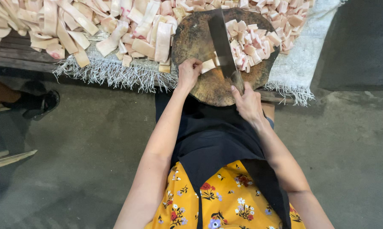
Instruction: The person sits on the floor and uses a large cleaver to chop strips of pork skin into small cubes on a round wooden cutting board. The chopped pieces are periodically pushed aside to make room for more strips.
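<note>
I see my right hand [247,103] wrapped tight around the handle of a big cleaver [223,44], and the flat blade lies across the round wooden chopping board [200,87]. My left hand [189,73] is curled shut on the near end of a pale strip of meat [208,65], which rests on the board just beside the blade. I think the job right now is to chop this strip into small bits. To do it well, I would keep my left fingers tucked back, away from the sharp edge, and slide the strip along a little for each cut. I would bring the blade straight down so the bits come out the same size. Cut cubes [253,42] sit in a heap on the far right of the board, so there is room to push new ones there. Long uncut strips [72,25] wait on the white cloth [115,70] to the left, near enough to grab.
</note>
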